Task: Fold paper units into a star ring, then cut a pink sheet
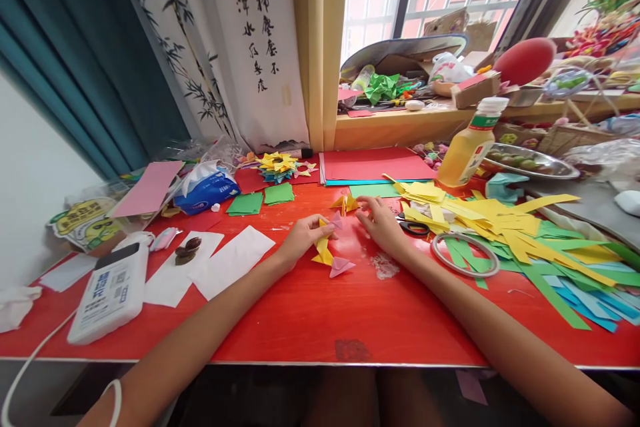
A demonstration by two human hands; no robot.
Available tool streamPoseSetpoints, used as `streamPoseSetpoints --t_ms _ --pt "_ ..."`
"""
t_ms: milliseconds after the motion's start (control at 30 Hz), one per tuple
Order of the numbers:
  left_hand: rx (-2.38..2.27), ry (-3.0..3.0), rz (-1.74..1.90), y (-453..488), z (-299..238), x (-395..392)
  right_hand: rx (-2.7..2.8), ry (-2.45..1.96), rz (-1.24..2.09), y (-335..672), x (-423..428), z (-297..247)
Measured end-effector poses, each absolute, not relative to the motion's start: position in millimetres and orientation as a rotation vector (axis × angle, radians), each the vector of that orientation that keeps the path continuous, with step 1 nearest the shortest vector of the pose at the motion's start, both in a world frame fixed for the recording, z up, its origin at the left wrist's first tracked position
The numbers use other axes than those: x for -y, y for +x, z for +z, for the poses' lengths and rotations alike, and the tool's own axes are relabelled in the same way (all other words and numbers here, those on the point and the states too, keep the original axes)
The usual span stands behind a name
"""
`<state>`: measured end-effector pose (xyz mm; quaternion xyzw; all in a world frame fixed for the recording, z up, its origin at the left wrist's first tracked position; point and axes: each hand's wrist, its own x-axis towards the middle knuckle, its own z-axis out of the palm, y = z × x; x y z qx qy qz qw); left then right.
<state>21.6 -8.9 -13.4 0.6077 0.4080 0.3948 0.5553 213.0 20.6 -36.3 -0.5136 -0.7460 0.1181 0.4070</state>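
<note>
My left hand [303, 237] pinches a folded paper piece [326, 240] of yellow and pink, just above the red table [310, 314]. A pink folded piece [341, 266] lies right beside it on the table. My right hand [381, 224] rests palm down on the table, fingers stretched toward a small yellow folded piece [345, 202], touching or nearly touching it. Black-handled scissors [413, 226] lie just right of that hand.
Yellow, green and blue paper strips [525, 240] and a tape ring [465, 255] cover the right side. A yellow bottle [470, 147], red paper sheets [375, 164], green squares [260, 199], a tissue pack [207, 190], white sheets [220, 264] and a white device [111, 290] stand around.
</note>
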Motion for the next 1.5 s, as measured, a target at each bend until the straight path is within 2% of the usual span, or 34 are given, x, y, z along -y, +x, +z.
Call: streamPoseSetpoints --t_ms 133,567,800,967,1133,1500 --pt "-0.98 1.399 0.945 23 -12 8 1.905 -1.367 0.266 220 -36 -44" --pt "-0.986 1.373 0.897 24 -11 9 1.925 -1.244 0.492 224 -35 -35" --pt "-0.971 1.338 0.985 21 -15 6 1.512 -1.022 1.218 219 -28 -32" --pt "-0.969 1.273 1.016 21 -18 3 1.349 -0.878 1.432 210 -20 -28" --pt "-0.942 1.273 1.016 20 -18 3 1.392 -0.842 1.477 209 -19 -29" --pt "-0.991 1.41 0.916 23 -13 8 1.822 -0.867 1.287 200 -4 -17"
